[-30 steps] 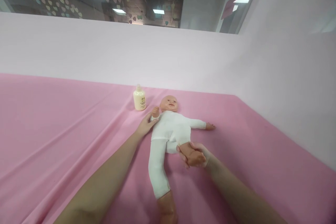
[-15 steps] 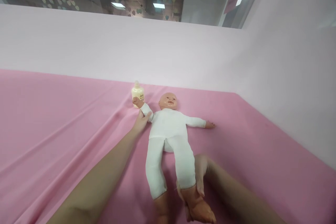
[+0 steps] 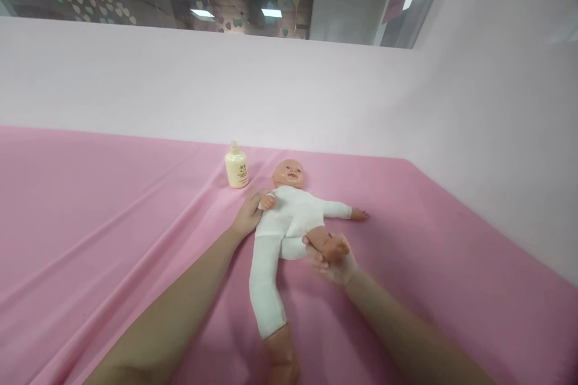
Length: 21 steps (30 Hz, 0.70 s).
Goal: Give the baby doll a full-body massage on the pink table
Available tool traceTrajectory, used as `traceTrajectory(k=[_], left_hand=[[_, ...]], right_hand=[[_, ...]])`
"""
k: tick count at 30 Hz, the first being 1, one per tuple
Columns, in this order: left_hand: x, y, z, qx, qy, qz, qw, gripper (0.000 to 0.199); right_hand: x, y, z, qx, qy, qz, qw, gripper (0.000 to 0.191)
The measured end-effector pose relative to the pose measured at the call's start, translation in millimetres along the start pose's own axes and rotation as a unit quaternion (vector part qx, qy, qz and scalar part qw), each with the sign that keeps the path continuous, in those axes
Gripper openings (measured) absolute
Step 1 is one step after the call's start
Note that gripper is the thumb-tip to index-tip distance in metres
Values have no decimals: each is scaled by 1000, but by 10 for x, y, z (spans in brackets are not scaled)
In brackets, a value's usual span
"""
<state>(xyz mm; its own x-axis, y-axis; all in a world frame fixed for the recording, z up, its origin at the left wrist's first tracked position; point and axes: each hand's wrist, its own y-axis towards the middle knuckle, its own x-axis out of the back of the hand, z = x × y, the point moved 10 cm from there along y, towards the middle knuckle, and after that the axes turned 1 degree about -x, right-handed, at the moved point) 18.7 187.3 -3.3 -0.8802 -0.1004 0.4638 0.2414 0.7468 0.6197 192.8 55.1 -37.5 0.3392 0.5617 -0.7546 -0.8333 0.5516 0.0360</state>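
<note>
A baby doll (image 3: 289, 210) with a white cloth body lies on its back, head toward the wall. My left hand (image 3: 250, 212) is closed round the doll's arm on the left, which is folded in so its small hand (image 3: 268, 201) rests over the chest. With my right hand (image 3: 333, 261) I grip the doll's foot (image 3: 326, 243), and that leg is bent up toward the belly. The doll's other leg (image 3: 266, 289) lies stretched toward me. Its other arm (image 3: 336, 209) points out to the right.
A cream pump bottle (image 3: 237, 169) stands left of the doll's head. Pink cloth (image 3: 135, 204) with folds at the left covers the surface. A white wall (image 3: 180, 84) with a window above borders the back and right.
My right hand has lifted the doll's foot up toward its belly, bending the leg. My left hand has brought the doll's arm inward, away from the bottle, onto the chest.
</note>
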Motion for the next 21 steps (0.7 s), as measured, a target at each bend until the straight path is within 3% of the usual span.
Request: traceTrajectory(k=[2,4,9,15,18,21], left_hand=[[-74,-9,-83,-50,60,38,996,51],[-102,-17,-83,-68,94,50,992,59],[-112,-16,-71,-74,105,56,990,60],[-25,29,-63,-22,15,17,1000,35],[68,4,207,79,-60,-45,994,29],[173,-103,545,182,-126,-124,967,36]], right_hand=[[136,9,124,47,41,-102,993,48],[195,15,118,43,39,-167,984,47],[188,28,59,24,1,-188,982,45],[59,54,-9,1,-9,-96,995,49],[-94,67,-138,-32,-3,1,999,54],[-246,27,-354,-97,-7,105,990,56]])
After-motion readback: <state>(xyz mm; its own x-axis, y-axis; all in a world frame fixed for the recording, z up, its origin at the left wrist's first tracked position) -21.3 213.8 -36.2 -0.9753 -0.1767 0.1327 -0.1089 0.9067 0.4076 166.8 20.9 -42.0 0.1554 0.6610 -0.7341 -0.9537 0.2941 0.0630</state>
